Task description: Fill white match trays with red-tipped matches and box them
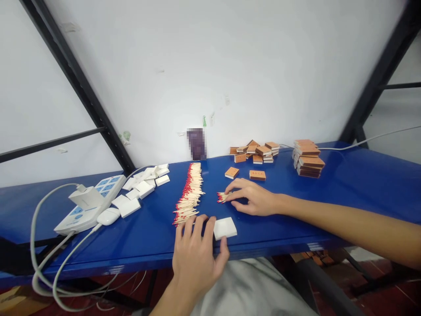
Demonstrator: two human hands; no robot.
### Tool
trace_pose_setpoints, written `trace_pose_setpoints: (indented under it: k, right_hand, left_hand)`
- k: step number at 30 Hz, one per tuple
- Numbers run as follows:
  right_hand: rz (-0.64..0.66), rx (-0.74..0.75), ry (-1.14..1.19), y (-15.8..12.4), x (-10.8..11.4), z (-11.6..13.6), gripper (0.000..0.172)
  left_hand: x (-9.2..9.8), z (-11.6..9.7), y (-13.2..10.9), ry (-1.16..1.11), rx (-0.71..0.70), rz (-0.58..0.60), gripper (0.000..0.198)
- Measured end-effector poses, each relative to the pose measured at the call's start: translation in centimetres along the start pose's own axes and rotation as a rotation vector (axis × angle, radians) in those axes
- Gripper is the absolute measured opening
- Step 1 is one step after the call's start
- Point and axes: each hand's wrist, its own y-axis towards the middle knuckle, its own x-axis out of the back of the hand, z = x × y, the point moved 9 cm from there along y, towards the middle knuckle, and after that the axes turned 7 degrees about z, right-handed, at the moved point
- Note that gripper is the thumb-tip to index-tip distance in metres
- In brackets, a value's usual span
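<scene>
My left hand (196, 245) lies palm down at the table's front edge with its fingers spread. Its fingertips reach the near end of a long row of red-headed matches (192, 191). Just right of those fingers is a white matchbox tray (225, 228), with my thumb close to its near edge; whether they touch I cannot tell. My right hand (253, 197) has its fingertips on a small bunch of matches (220, 197), their red heads pointing left. Two orange-brown matchboxes, one on the left (232, 172) and one on the right (257, 175), lie just beyond it.
White trays (144, 188) lie heaped at left beside a power strip (95, 206) with looping white cables. At the back are a loose pile of matchboxes (263, 150) and a neat stack of matchboxes (309, 160). A blurred purple item (196, 144) leans on the wall.
</scene>
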Motion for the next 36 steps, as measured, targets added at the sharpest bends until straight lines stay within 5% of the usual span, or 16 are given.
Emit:
trace_pose_setpoints:
  k: [6,13,18,27,30,36]
  right_hand:
    - [0.028,0.010,0.001,0.0,-0.3,0.0,0.030]
    - [0.048,-0.001,0.008,0.1,-0.2,0.1,0.034]
    - [0.063,-0.009,0.007,0.1,-0.2,0.1,0.034]
    - [0.092,0.011,0.009,0.2,-0.3,0.4,0.036]
    - [0.094,-0.002,0.010,0.3,-0.3,0.3,0.036]
    - [0.088,0.014,0.002,0.3,-0.3,0.4,0.034]
  left_hand:
    - [1.3,0.2,-0.2,-0.126,-0.001,-0.062,0.042]
    - [3.6,4.2,0.0,-0.489,0.089,-0.167,0.016]
    - [6.0,6.5,0.0,-0.364,0.076,-0.162,0.007]
    - [10.9,10.8,-2.1,-0.032,0.211,-0.206,0.029]
    - [10.9,10.4,-1.7,-0.058,0.220,-0.218,0.025]
    - [7.3,5.3,0.3,-0.268,0.016,-0.198,0.007]
